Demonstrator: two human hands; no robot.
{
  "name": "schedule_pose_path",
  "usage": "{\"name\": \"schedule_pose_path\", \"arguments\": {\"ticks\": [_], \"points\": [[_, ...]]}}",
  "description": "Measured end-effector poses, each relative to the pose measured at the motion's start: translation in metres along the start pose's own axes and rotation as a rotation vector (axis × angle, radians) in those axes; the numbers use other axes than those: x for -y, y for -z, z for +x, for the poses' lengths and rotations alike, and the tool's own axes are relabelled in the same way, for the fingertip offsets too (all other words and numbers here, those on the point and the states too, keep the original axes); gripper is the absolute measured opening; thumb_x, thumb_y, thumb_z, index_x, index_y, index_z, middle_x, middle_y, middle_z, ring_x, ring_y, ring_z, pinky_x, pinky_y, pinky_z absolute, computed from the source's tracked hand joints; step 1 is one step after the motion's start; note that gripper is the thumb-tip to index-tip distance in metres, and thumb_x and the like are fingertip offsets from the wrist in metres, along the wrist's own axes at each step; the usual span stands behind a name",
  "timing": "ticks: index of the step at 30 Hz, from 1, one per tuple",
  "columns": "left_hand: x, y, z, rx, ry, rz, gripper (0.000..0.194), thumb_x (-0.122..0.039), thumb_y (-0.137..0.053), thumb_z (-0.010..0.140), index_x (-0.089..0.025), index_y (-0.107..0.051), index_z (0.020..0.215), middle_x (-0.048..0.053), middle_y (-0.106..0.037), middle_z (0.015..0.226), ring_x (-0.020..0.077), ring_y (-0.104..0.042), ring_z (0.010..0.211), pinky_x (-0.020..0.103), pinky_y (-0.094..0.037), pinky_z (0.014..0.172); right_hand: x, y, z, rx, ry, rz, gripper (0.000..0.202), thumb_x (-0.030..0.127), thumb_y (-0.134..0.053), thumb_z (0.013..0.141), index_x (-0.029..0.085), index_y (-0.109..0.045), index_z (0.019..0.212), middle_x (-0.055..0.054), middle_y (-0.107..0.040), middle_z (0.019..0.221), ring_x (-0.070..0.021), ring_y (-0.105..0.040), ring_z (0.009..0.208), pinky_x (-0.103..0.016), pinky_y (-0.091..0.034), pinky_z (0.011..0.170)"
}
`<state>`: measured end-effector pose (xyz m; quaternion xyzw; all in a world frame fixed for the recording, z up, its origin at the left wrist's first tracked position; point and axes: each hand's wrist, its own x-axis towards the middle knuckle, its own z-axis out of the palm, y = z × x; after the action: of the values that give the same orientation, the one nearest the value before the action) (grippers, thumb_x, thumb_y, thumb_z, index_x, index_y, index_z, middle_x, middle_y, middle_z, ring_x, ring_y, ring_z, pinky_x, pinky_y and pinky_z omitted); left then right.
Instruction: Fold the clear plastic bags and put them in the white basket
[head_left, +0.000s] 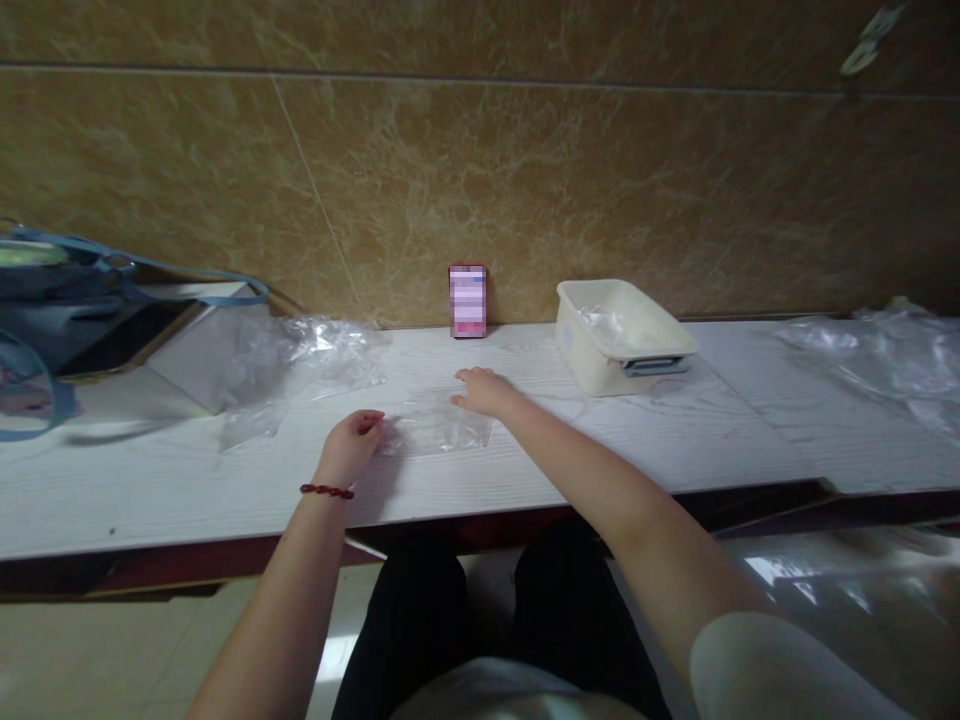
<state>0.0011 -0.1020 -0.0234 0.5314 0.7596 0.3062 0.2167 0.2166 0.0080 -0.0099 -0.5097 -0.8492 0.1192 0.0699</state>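
Note:
A clear plastic bag [435, 428] lies flat on the white wood-grain table [450, 490] in front of me. My left hand [352, 443], with a dark red bead bracelet at its wrist, is closed in a pinch at the bag's left end. Above the bag's right part is my right hand [480, 391], palm down with its fingers apart. Whether its fingertips touch the film I cannot tell.
A phone [468, 302] leans upright against the marbled wall. Right of it stands a cream plastic bin [600, 360] with clear film inside. More clear bags lie left [315, 350] and far right [877, 360]. A white box [165, 360] and a blue bag [60, 300] fill the left end.

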Motion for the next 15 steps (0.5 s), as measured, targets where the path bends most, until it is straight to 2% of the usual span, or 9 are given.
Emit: {"name": "schedule_pose_path", "arguments": {"ticks": [4,6,9,15], "points": [[0.004,0.001,0.004,-0.124,-0.021,0.305,0.036,-0.031,-0.045,0.068,-0.015,-0.058,0.097,0.009,-0.064,0.087,0.0209,-0.059,0.079,0.03,-0.044,0.071,0.009,-0.001,0.001,0.005,0.077,-0.041,0.053,0.049,-0.052,0.069,0.023,-0.045,0.115,-0.01,-0.048,0.114,-0.0251,-0.042,0.104,-0.036,-0.037,0.081],[0.006,-0.001,0.006,-0.142,-0.021,0.449,0.039,-0.035,-0.046,0.067,-0.014,-0.059,0.097,0.013,-0.062,0.092,0.0251,-0.056,0.087,0.035,-0.042,0.078,0.012,-0.003,0.0,0.006,0.095,-0.048,0.052,0.048,-0.053,0.069,0.023,-0.046,0.114,-0.009,-0.048,0.114,-0.025,-0.042,0.105,-0.036,-0.037,0.081],[0.005,-0.005,0.01,-0.096,-0.003,0.534,0.039,-0.041,-0.044,0.069,-0.016,-0.062,0.092,0.014,-0.061,0.09,0.0276,-0.054,0.091,0.037,-0.042,0.078,0.015,-0.006,-0.002,0.02,0.105,-0.056,0.053,0.047,-0.055,0.067,0.024,-0.046,0.114,-0.009,-0.048,0.114,-0.0248,-0.041,0.105,-0.037,-0.036,0.082],[-0.001,-0.008,0.014,-0.007,-0.04,0.531,0.033,-0.036,-0.039,0.074,-0.016,-0.062,0.087,0.012,-0.063,0.09,0.0247,-0.056,0.087,0.032,-0.041,0.075,0.017,-0.011,-0.003,0.019,0.102,-0.047,0.053,0.048,-0.057,0.065,0.024,-0.047,0.112,-0.008,-0.049,0.113,-0.0248,-0.043,0.103,-0.038,-0.037,0.081]]}}
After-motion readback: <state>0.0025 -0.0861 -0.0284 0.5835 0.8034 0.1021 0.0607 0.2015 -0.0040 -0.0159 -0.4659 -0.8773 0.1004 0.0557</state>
